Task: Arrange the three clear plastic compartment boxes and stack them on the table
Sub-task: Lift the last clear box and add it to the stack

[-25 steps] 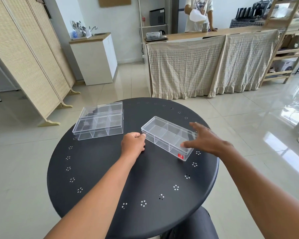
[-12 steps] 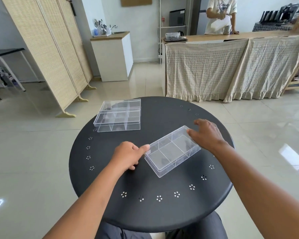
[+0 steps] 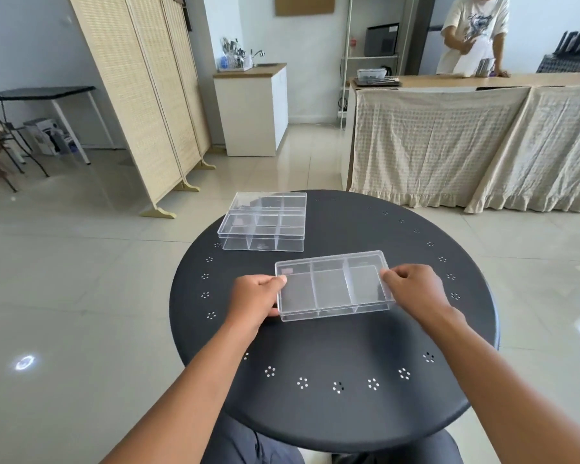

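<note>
A clear plastic compartment box (image 3: 332, 286) lies crosswise in the middle of the round black table (image 3: 332, 349). My left hand (image 3: 253, 301) grips its left short end and my right hand (image 3: 412, 291) grips its right short end. Two more clear compartment boxes sit at the table's far left: the nearer one (image 3: 262, 234) and another (image 3: 270, 199) right behind it, touching or partly overlapping it. Whether the held box rests on the table or is slightly raised is unclear.
The table's perforated rim rings the box. On the floor stand a folding wicker screen (image 3: 141, 95) at left, a white cabinet (image 3: 252, 108) behind, and a cloth-draped counter (image 3: 466, 142) at right, where another person (image 3: 469, 31) stands. My knees show under the near edge.
The box has been turned from diagonal to crosswise. Both hands now hold its short ends; the left hand had only touched it. The view has shifted left.
</note>
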Demonstrator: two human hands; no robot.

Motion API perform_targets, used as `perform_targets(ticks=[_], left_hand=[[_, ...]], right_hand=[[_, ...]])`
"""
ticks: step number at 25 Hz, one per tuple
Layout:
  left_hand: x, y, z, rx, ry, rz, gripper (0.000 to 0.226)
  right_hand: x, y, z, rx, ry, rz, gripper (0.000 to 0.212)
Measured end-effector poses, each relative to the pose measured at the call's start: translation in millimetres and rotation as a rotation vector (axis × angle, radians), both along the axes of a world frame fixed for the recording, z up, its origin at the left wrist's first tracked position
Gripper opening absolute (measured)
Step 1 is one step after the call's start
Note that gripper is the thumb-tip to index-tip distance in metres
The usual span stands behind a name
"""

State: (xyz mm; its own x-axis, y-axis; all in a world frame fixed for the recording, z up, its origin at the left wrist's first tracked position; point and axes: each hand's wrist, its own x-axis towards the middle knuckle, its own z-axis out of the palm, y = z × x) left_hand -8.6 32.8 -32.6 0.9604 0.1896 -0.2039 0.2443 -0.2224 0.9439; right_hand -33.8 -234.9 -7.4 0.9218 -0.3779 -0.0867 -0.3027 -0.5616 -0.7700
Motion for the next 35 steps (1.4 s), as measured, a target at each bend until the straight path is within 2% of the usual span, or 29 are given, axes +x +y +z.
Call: perform_targets(ticks=[2, 5, 8, 12, 14, 16, 20, 23, 26, 30, 35], left_hand=[[5, 25, 6, -0.082, -0.059, 0.111, 0.014], [15, 66, 20, -0.107, -0.138, 0.21, 0.031], [30, 102, 23, -0.12, -0.173, 0.216, 0.025], [57, 131, 14, -0.08, -0.097, 0.189, 0.034], [70, 136, 8, -0.055, -0.031, 0.175, 0.032], [82, 138, 0, -0.034, -0.001, 0.152, 0.019], [95, 138, -12, -0.013, -0.005, 0.104, 0.017], [102, 137, -17, -0.013, -0.014, 0.084, 0.006], [103, 134, -13, -0.038, -0.017, 0.09, 0.014], [105, 133, -10, -0.049, -0.019, 0.076, 0.011], [109, 136, -13, -0.055, -0.023, 0.052, 0.008]], right_hand=[[7, 28, 5, 0.036, -0.049, 0.039, 0.039], [23, 71, 11, 0.033, -0.112, 0.102, 0.044], [41, 107, 7, 0.045, -0.121, 0.138, 0.045], [66, 133, -8, 0.078, -0.073, 0.118, 0.046], [77, 138, -14, 0.081, -0.032, 0.105, 0.043], [87, 141, -17, 0.068, -0.01, 0.098, 0.043], [99, 137, -22, 0.009, -0.025, 0.071, 0.05], [105, 134, -25, -0.039, -0.041, 0.056, 0.051], [109, 133, -25, -0.042, -0.056, 0.041, 0.053], [112, 132, -26, -0.019, -0.046, 0.047, 0.051], [119, 130, -27, 0.042, -0.041, 0.067, 0.035]])
